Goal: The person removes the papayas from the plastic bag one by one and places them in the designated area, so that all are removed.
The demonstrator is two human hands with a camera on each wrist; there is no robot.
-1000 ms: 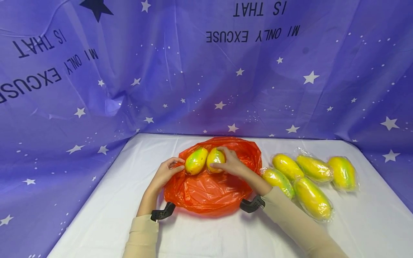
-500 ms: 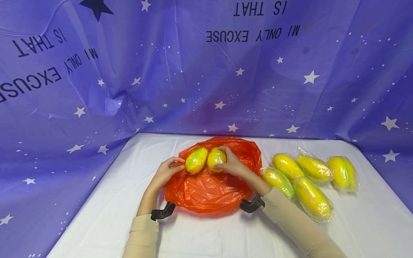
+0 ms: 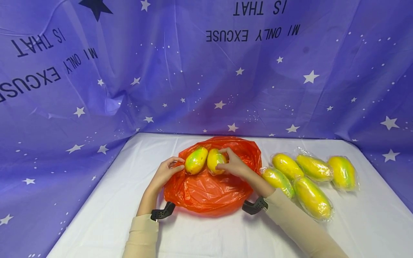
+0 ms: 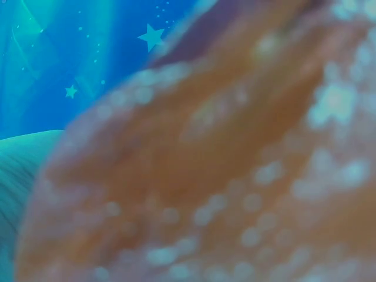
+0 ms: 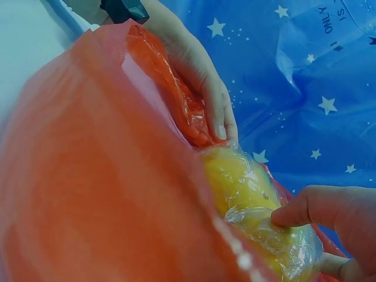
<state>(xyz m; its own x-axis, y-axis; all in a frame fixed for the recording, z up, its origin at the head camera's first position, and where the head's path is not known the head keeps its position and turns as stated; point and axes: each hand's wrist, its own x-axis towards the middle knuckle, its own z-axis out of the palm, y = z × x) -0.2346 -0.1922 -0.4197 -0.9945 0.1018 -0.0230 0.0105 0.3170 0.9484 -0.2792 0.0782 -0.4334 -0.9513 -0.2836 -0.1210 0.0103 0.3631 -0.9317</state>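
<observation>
A red plastic bag lies spread with its mouth gaping in the head view. Two film-wrapped, yellow-green mangoes rest side by side in it, a left mango and a right mango. My right hand holds the right mango between thumb and fingers; the right wrist view shows its thumb on the film. At the bag's left rim my left hand grips the plastic, fingertips close beside the left mango. Blurred red plastic fills most of the left wrist view, hiding the left fingers.
Several wrapped mangoes lie in a group right of the bag, near the right forearm. They rest on a white-covered table. A purple star-print curtain stands behind and along the sides.
My right hand has shifted slightly to the right, its fingers moving a little over the right mango, which has also shifted slightly right. My left hand and the bag look unchanged.
</observation>
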